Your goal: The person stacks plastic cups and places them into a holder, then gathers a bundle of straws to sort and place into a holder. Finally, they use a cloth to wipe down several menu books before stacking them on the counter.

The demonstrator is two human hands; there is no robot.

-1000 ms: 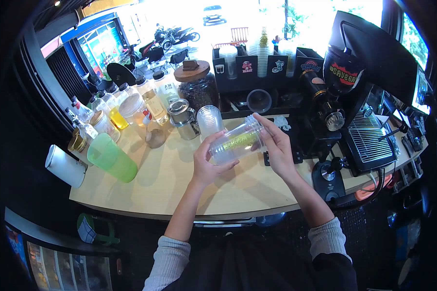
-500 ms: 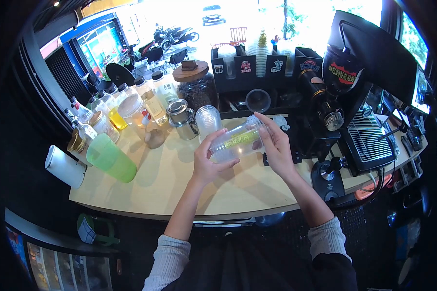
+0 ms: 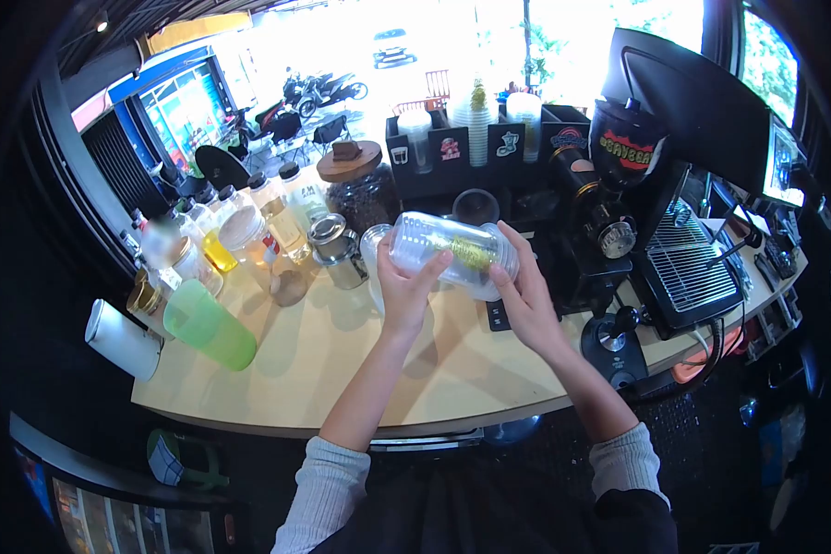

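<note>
A stack of clear plastic cups (image 3: 448, 247) with yellow-green print lies sideways in the air between my hands, above the counter. My left hand (image 3: 411, 288) grips its base end, with the thumb along the side. At the rim end, my right hand (image 3: 519, 286) holds the stack between thumb and fingers. Behind my left hand, another group of clear cups (image 3: 376, 242) stands on the counter, partly hidden. A metal pot (image 3: 338, 249) stands to the left of them.
The wooden counter (image 3: 342, 369) carries a green tumbler (image 3: 210, 323), a white container (image 3: 123, 340), several bottles and a wooden-lidded jar (image 3: 365, 189). Behind is a black cup holder (image 3: 452, 152). A grinder (image 3: 623, 152), a tamper (image 3: 623, 323) and an espresso machine (image 3: 688, 268) stand right.
The held stack has turned, its base end now higher and its rim end lower. My left hand has moved slightly up and right. The camera view has shifted a little.
</note>
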